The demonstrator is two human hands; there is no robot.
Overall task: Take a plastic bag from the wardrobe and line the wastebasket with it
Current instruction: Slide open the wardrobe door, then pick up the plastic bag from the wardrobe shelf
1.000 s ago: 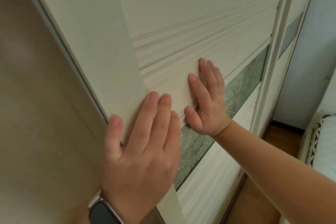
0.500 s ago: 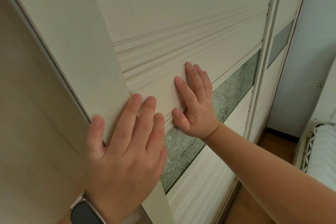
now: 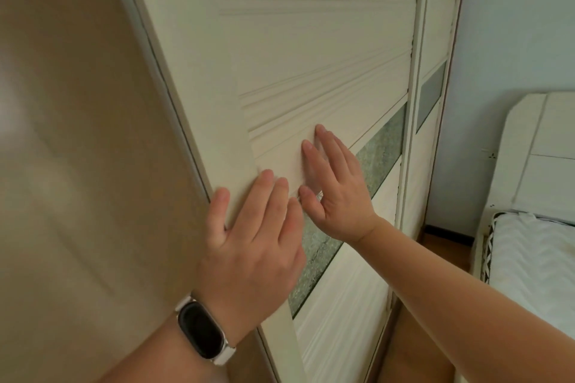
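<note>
The cream wardrobe door [image 3: 311, 56] with ribbed mouldings and a frosted glass strip [image 3: 376, 152] fills the middle of the view. My left hand [image 3: 252, 246] grips its left edge, thumb hooked behind the edge and fingers flat on the front. A dark watch [image 3: 202, 333] sits on that wrist. My right hand [image 3: 336, 190] lies flat on the panel just right of the left, fingers spread, holding nothing. No plastic bag or wastebasket is in view.
Left of the door edge is a blurred tan surface [image 3: 77, 165]. A second cream door [image 3: 432, 40] stands further right, against a pale blue wall [image 3: 513, 25]. A white bed [image 3: 535, 258] with its headboard [image 3: 541, 140] is at the right, over wooden floor [image 3: 441, 246].
The door's left edge and both hands have shifted to the right, and the tan area left of the edge is wider. My hands are closer together.
</note>
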